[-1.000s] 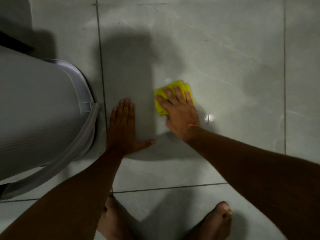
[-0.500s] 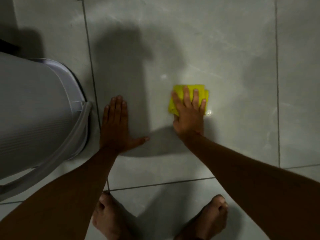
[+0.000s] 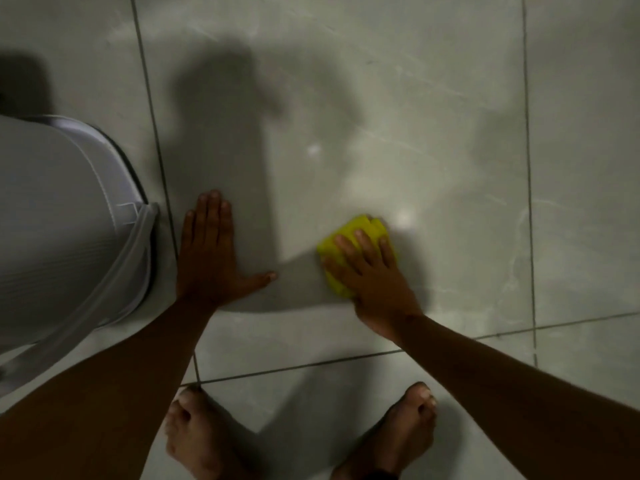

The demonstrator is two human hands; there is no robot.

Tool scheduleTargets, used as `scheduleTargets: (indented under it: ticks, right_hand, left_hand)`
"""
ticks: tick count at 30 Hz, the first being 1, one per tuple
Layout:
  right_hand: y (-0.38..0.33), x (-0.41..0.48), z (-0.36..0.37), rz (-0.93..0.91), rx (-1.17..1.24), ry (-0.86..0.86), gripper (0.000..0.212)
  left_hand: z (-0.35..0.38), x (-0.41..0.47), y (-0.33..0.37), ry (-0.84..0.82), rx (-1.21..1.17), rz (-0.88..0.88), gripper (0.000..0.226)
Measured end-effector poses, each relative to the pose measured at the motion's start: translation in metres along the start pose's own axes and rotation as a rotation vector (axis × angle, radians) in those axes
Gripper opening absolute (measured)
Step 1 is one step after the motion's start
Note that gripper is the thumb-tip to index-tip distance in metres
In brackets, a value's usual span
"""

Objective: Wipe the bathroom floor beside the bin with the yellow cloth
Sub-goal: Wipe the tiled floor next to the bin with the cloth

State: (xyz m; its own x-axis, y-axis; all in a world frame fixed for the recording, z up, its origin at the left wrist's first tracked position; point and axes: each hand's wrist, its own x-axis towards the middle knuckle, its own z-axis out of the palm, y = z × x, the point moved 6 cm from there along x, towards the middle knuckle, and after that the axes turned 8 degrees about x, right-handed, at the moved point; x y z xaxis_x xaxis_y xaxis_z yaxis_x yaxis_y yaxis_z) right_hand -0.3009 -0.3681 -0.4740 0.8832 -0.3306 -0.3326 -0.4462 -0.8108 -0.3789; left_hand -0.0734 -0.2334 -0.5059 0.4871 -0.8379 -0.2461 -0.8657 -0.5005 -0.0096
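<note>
A folded yellow cloth [image 3: 349,233] lies on the grey tiled floor [image 3: 398,98] under my right hand [image 3: 372,275], whose spread fingers press it down; the cloth's far edge and left side show past the fingers. My left hand [image 3: 211,251] rests flat on the floor with fingers together and thumb out, holding nothing, just right of the white bin [image 3: 59,220]. The bin stands at the left, its swing handle hanging down its near side.
My two bare feet [image 3: 194,434] [image 3: 405,431] stand on the tile at the bottom of the view. Dark grout lines cross the floor. Shadows of my arms and head fall over the middle tile. Wet glints show beyond the cloth.
My right hand slid the cloth right, then back toward me and a little left, and it now points up-left. My left hand has stayed planted beside the bin.
</note>
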Motion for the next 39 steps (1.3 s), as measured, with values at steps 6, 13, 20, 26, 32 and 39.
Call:
scheduleTargets:
  ticks: [6, 13, 20, 26, 32, 39]
  right_hand:
    - [0.101, 0.006, -0.04, 0.51, 0.054, 0.169, 0.079]
    - [0.049, -0.051, -0.008, -0.267, -0.12, -0.152, 0.079]
    - [0.088, 0.01, -0.039, 0.658, 0.285, 0.25, 0.074]
    - [0.022, -0.045, 0.001, -0.04, 0.032, -0.03, 0.08]
    - [0.169, -0.031, -0.061, 0.916, 0.331, 0.408, 0.075]
    - [0.052, -0.037, -0.011, 0.126, 0.016, 0.018, 0.089]
  left_hand:
    - [0.002, 0.0, -0.001, -0.012, -0.004, -0.017, 0.141]
    - [-0.002, 0.0, -0.001, -0.027, -0.005, -0.025, 0.141]
    - [0.001, -0.002, -0.003, 0.019, -0.003, -0.031, 0.137]
    - [-0.002, -0.005, 0.012, 0.052, -0.044, -0.196, 0.125]
    - [0.008, -0.005, 0.014, 0.092, -0.041, -0.214, 0.121]
    - [0.008, -0.003, 0.012, 0.084, -0.032, -0.197, 0.114]
